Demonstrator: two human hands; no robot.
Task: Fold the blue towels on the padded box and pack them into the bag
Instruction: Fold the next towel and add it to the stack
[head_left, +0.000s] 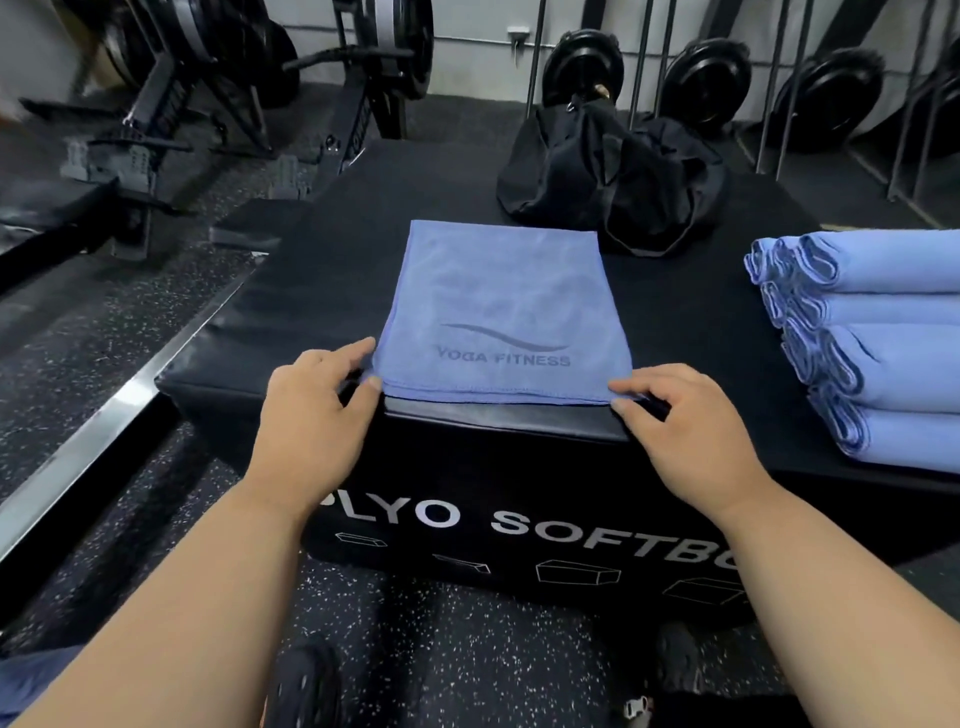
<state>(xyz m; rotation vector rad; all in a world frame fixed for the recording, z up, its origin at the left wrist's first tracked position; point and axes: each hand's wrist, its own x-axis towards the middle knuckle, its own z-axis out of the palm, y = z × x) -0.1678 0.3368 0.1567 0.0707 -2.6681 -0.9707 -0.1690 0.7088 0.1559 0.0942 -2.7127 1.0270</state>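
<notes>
Now towel (501, 312) lies flat at near edge of padded box (291, 332), corners within reach. Near corners pinched by left hand (311, 410) and right hand (685, 421), likely for folding away. Folded stack (883, 338) kept right; bag (613, 176) waits behind.

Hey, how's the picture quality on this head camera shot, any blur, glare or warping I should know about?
Head view: the towel and both hands, left hand and right hand, are sharp; the rowing machines at top left are smeared by blur; wide-angle bending curves the padded box edges and the metal floor strip, which also catches bright glare; lighting is even and soft, with faint shadows.
</notes>
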